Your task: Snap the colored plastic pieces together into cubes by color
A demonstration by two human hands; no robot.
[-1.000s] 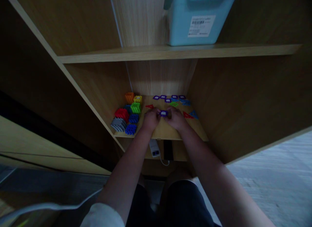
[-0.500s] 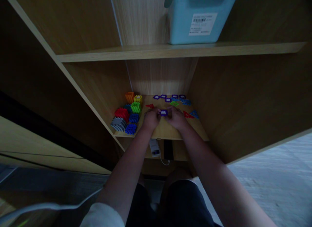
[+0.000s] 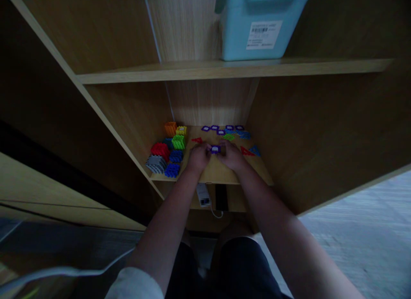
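Observation:
Between my two hands is a purple square building tile (image 3: 215, 149) with a pale centre, just above or on the wooden shelf. My left hand (image 3: 199, 156) grips its left side, fingers closed. On the opposite edge my right hand (image 3: 231, 155) pinches it. Behind them lie several purple tiles (image 3: 220, 132) with pale middles, and a green piece (image 3: 229, 137). A red triangle (image 3: 197, 140) lies just past my left hand. Right of my right hand are another red triangle (image 3: 247, 151) and a blue triangle (image 3: 254, 150).
Stacks of tiles line the shelf's left side: orange (image 3: 171, 128), yellow (image 3: 181, 131), green (image 3: 178, 142), red (image 3: 160, 150), grey (image 3: 156, 163) and blue (image 3: 172, 170). A light-blue bin (image 3: 257, 37) stands on the upper shelf board (image 3: 192, 73). Below, a white power strip (image 3: 203, 194) has a cable.
The view has shifted very slightly. Both hands keep their hold on the purple tile in nearly the same place, and the other pieces lie unmoved.

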